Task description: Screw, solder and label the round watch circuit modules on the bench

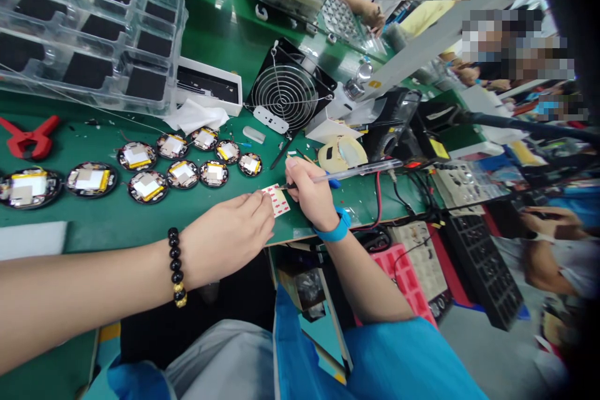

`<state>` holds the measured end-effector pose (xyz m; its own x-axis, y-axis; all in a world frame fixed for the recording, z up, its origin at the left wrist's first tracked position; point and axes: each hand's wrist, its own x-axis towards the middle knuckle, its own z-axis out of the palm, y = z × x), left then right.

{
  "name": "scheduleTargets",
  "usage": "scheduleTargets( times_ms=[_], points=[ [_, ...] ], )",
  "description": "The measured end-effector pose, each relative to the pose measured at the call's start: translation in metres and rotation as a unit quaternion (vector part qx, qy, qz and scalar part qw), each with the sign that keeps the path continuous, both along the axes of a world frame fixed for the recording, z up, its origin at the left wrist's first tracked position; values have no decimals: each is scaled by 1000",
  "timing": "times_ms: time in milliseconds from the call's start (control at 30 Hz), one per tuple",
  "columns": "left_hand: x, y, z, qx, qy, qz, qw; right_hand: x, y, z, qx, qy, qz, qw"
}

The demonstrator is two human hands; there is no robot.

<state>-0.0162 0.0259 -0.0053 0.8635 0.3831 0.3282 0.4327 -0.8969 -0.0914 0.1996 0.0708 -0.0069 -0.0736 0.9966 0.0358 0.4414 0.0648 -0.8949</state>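
A small white card with red marks [280,201] lies near the green table's front edge. My left hand [229,234], with a black bead bracelet at its wrist, rests on the card's left side, fingers together and partly hidden. My right hand [309,190], wearing a blue wristband, is closed around a clear pen [359,170]. The pen's tip is over the card's upper edge. Beyond my hands several round circuit units [250,164] with white and yellow parts lie in rows.
Behind the units stand a black fan [285,90] and a white box [210,84]. A clear tray [175,53] is at the back left, beyond red pliers [30,137]. Cables and a pink tray [405,272] are to the right. Other people sit farther off.
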Motion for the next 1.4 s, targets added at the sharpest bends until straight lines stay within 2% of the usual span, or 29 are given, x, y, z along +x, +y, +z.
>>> scheduleTargets(
  times_ms=[767, 1400],
  points=[
    [-1, 1, 1, 24, -4, -1, 1000, -3, -1, 5, 4, -18, 14, 1000],
    [-1, 1, 1, 18, -9, -9, 1000, -1, 1, 2, 15, -12, 7, 1000]
  ],
)
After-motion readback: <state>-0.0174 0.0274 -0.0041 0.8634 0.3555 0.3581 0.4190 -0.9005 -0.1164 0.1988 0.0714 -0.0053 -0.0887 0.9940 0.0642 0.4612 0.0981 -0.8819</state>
